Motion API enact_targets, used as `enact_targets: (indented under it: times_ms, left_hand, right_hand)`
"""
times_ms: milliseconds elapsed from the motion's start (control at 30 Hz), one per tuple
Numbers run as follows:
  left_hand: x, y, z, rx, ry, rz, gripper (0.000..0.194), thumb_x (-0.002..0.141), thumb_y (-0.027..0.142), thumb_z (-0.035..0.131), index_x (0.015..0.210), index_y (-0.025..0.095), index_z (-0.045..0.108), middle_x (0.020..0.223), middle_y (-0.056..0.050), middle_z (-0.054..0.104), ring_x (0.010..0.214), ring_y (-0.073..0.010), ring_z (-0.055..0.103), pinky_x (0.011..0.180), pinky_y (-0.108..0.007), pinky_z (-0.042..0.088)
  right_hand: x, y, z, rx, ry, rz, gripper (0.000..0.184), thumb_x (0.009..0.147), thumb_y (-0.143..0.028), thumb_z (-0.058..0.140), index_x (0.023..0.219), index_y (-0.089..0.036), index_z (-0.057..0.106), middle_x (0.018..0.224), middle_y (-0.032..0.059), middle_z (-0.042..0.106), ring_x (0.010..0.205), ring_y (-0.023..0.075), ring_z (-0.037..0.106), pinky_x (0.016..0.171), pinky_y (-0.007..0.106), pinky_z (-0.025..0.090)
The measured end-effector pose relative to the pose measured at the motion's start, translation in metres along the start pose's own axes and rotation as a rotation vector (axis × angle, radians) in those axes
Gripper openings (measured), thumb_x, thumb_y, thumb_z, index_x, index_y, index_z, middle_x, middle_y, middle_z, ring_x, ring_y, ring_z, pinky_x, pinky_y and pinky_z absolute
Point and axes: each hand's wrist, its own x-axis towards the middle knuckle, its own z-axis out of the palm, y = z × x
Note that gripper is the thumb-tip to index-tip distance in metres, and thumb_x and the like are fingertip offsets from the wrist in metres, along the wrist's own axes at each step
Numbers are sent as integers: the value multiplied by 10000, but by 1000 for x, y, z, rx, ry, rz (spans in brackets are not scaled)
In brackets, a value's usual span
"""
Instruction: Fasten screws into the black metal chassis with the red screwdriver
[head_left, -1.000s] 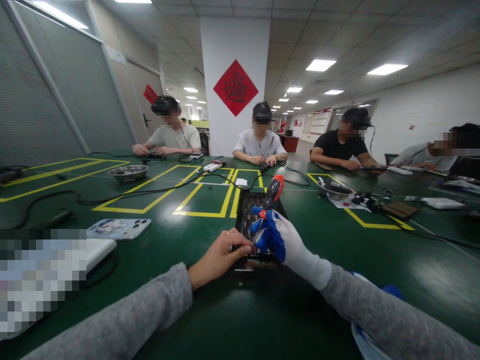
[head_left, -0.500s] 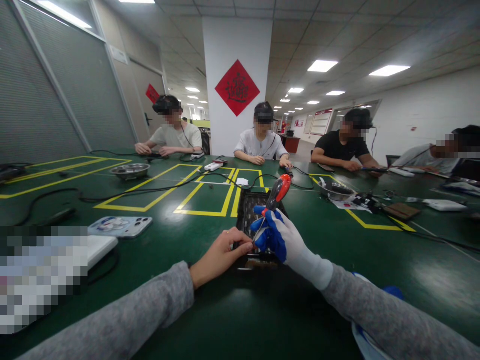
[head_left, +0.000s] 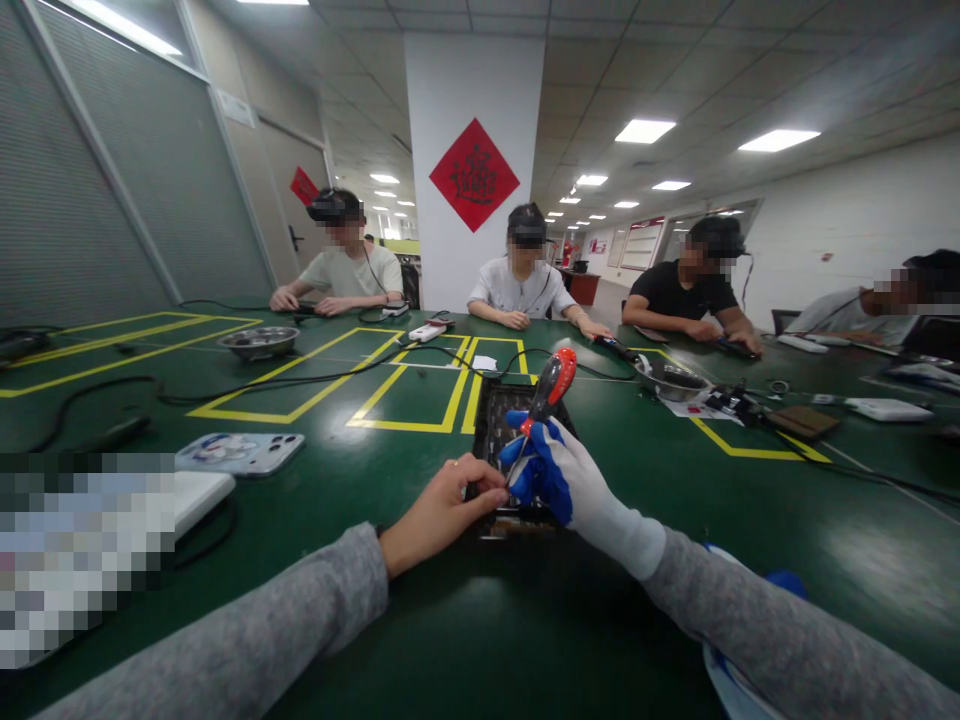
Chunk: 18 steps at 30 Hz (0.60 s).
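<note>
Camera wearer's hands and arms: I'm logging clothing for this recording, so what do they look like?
Both sleeves are long and mottled grey. The left hand is gloveless, with a small gold-coloured ring. The right hand wears a white glove, blue over the fingers, with a pale cuff.

The screwdriver has a red and dark grey handle, the glove is white with bright blue fingers, both sleeves are grey with little flecks all over, and the tray is black with small paler marks inside. The worktop is deep green with straight yellow lines that make boxes, the phone is pale blue with a blue and white picture, both bowls are shiny silver, and the flat wallet-like thing is brown. The pillar is white, and the diamond sign is red with black writing.
</note>
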Motion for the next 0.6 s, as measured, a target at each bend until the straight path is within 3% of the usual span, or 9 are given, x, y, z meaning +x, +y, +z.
enact_targets:
  times_ms: [100,300,500,600]
  left_hand:
    - [0,-1,0,-4,25,-28,179,797,345,601,790,171,641,816,-7,620,783,-152,529,762,-282,372]
    - [0,4,-4,-13,-59,66,213,874,280,492,813,186,674,789,-6,648,791,-148,533,793,-291,353]
    - [0,1,0,-34,17,-18,162,767,331,647,784,171,662,825,-5,646,801,-153,538,787,-286,359]
    - [0,0,-1,-29,-14,27,144,811,302,600,805,179,676,812,-5,654,803,-151,535,790,-285,355]
  right_hand:
    - [1,2,-1,27,-14,31,437,795,-423,580,1152,-176,526,756,26,668,487,110,605,455,229,505]
    - [0,-1,2,10,18,75,461,806,-438,555,1166,-153,516,723,35,671,463,119,602,434,231,500]
    - [0,3,-3,-36,2,8,471,820,-458,535,1183,-159,514,697,26,662,463,103,586,428,206,484]
    - [1,2,-3,-3,-11,32,461,824,-450,533,1186,-166,507,713,26,661,466,105,589,432,211,485]
